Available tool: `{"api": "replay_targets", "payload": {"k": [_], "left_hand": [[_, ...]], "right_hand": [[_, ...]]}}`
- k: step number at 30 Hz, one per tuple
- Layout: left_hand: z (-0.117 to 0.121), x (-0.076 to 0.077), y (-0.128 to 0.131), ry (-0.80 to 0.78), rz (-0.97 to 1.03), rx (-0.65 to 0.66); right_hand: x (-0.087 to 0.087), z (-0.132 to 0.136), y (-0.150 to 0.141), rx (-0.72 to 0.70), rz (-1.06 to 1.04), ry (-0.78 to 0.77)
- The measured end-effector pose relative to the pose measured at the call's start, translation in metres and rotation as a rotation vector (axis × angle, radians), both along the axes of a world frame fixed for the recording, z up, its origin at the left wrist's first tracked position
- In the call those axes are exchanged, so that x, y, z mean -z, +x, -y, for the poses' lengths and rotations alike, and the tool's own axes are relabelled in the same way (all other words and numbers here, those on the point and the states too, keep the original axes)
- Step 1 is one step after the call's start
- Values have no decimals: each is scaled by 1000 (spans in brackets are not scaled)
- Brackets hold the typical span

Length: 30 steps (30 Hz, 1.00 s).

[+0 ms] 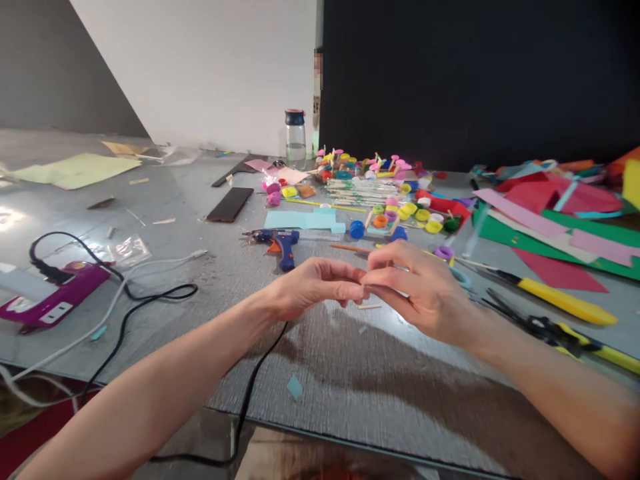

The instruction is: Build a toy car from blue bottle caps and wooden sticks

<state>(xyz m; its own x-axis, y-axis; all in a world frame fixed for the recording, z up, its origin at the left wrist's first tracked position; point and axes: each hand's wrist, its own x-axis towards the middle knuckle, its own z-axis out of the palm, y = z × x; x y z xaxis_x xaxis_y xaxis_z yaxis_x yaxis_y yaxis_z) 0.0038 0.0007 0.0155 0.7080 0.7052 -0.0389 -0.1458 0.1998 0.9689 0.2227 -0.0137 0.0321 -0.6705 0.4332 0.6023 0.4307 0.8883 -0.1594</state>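
Observation:
Over the middle of the grey table (320, 373), my left hand (320, 287) and my right hand (420, 287) meet at the fingertips. Both are closed in a pinch, and whatever they may hold is too small or too hidden to make out. Just behind my left hand lies a blue hot glue gun (283, 247), its nozzle pointing left. A small wooden stick (369, 307) rests on the table below the fingertips. Beyond my right hand are blue bottle caps (357, 230) and a brown pencil-like stick (350, 248).
A purple power strip (60, 300) with cables sits at left. Farther back are a phone (231, 204), light blue paper (300, 219), a water bottle (295, 140) and several colourful caps. Pliers (550, 330), a yellow-handled tool (565, 300) and coloured paper (560, 200) lie at right.

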Motion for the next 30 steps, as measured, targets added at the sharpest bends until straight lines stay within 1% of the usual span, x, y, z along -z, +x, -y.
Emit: {"api": "replay_targets", "payload": {"k": [5, 7, 10, 12, 17, 20, 25, 27, 30], "left_hand": [[-2, -1, -1, 25, -11, -84], [-1, 2, -1, 34, 19, -88], [2, 5, 1, 33, 43, -65], [5, 6, 2, 34, 34, -63], [8, 5, 5, 24, 69, -101], [10, 6, 8, 48, 114, -160], [15, 8, 14, 75, 167, -329], [16, 7, 15, 90, 177, -378], [17, 7, 15, 121, 207, -420]], "right_hand": [[3, -4, 2, -16, -83, -63], [3, -3, 2, -17, -77, -28], [1, 1, 0, -29, -51, 66], [-1, 5, -2, -48, -60, 84], [-9, 18, -6, -59, -154, 17], [-12, 25, -10, -22, -195, 14], [-10, 29, -15, 46, -209, 117], [-10, 29, -14, 34, -193, 120], [-8, 33, -14, -65, -123, 79]]}}
